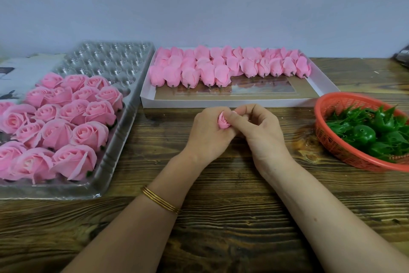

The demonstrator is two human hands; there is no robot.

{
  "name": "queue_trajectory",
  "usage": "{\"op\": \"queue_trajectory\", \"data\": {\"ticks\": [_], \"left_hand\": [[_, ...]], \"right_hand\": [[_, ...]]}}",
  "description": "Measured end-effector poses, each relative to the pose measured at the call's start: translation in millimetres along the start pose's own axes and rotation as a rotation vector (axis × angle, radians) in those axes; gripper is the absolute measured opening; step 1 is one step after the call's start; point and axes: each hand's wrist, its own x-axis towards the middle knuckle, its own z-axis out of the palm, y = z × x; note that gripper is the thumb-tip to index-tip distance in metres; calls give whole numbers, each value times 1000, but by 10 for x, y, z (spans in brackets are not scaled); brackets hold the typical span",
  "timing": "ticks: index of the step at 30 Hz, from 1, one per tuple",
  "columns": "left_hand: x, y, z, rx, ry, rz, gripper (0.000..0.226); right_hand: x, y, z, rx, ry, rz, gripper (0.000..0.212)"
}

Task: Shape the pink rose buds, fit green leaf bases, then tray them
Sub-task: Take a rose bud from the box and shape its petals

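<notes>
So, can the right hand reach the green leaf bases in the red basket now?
Probably yes: the red basket sits open to the right, nothing between. But the right hand pinches the pink bud, so it must let go first.

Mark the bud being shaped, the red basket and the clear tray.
pink bud point(223, 122), head view, exposed petals.
red basket point(332, 105), head view, bare left wall.
clear tray point(106, 58), head view, empty far cells.

Left hand point(208, 134), right hand point(263, 133): fingers point(245, 111) curled
</notes>
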Motion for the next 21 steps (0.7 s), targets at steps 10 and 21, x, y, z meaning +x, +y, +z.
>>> {"op": "queue_trajectory", "data": {"ticks": [10,21], "left_hand": [[8,56,-52,-138,91,-18,38],[15,99,14,-603,163,-183,43]], "right_hand": [[42,-9,18,213,79,36,19],[-50,92,120,-290,-84,-261,29]]}}
